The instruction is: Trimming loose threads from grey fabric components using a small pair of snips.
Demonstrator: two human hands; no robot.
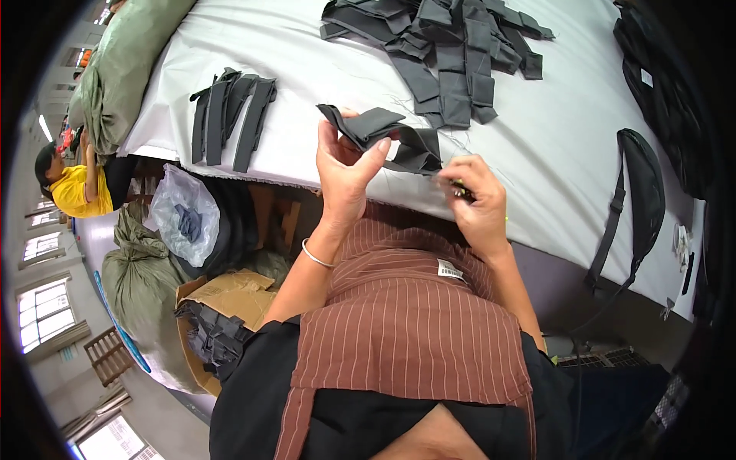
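Note:
My left hand (345,165) pinches a folded dark grey fabric strip (376,123) between thumb and fingers, above the front edge of the white-covered table. The strip's far end (420,151) curls down toward my right hand. Closed, my right hand (477,201) grips a small black and yellow tool (462,192); its tip is smeared by motion, so its exact kind does not show. Left of my hands, several flat grey fabric strips (230,115) lie side by side. A larger heap of grey fabric strips (460,54) is spread farther back, with loose threads near it.
A black waist bag (640,192) lies at the right on the white table cover (552,153). Below left stand an open cardboard box (230,295) with dark fabric, a clear plastic bag (184,211) and a green sack (142,268). A person in yellow (80,188) is at far left.

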